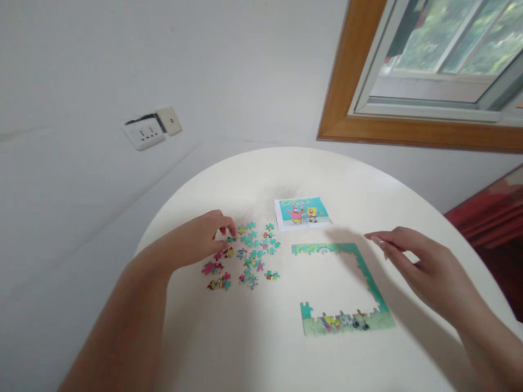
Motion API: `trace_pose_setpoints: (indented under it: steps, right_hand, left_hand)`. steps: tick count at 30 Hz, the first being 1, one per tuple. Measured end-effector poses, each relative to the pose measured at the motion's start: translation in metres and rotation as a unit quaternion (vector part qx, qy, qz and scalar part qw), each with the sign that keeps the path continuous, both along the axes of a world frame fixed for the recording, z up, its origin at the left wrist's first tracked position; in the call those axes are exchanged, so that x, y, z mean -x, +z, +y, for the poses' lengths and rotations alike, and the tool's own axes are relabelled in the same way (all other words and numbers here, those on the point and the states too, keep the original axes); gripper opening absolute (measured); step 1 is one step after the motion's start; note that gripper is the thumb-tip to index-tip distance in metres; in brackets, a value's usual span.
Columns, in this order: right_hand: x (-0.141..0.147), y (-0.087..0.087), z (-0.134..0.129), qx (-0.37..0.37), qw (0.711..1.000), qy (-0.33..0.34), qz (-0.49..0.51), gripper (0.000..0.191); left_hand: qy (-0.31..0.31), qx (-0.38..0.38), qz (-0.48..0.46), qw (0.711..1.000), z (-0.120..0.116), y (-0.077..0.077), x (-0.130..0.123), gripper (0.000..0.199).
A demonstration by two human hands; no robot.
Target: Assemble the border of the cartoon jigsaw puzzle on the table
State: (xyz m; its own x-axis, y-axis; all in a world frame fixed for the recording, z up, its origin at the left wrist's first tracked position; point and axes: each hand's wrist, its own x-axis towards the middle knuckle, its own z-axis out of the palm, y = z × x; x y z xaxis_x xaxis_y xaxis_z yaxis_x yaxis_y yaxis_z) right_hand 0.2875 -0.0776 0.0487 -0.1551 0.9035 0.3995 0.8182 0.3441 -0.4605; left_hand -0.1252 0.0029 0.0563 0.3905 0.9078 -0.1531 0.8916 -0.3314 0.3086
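My left hand (206, 237) is over the left edge of a spread of loose jigsaw puzzle pieces (250, 239). Its fingers curl down, thumb and index apart, with a small teal piece close to the fingertips. My right hand (420, 267) hovers right of a partly joined puzzle border (373, 288), thumb and index pressed together; what they pinch, if anything, is too small to make out. Top, right and bottom strips of the border are connected, while its left side is mostly open. Behind it lies a reference picture (304, 212) of cartoon figures on a teal background.
Everything lies on a round white table (253, 354). A white wall with a power socket (146, 133) stands behind it at left. A wood-framed window (425, 130) is at upper right, and red fabric (490, 218) shows beyond the table's right edge.
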Motion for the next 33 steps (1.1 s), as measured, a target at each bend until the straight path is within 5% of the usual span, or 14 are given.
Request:
trace_pose_setpoints:
  steps: [8, 17, 33]
  right_hand:
    - [-0.011, 0.000, 0.006, -0.013, 0.996, -0.087, 0.029, 0.030]
    - [-0.006, 0.001, 0.002, 0.028, 0.993, -0.107, 0.052, 0.029]
    - [-0.009, -0.006, 0.003, 0.037, 0.993, -0.103, 0.053, 0.038]
  left_hand:
    - [0.011, -0.010, -0.011, 1.000, 0.005, -0.005, 0.003, 0.029]
    - [0.028, -0.062, 0.014, 0.998, 0.002, -0.005, 0.006, 0.034]
    - [-0.002, -0.012, 0.003, 1.000, -0.005, 0.001, -0.009, 0.035]
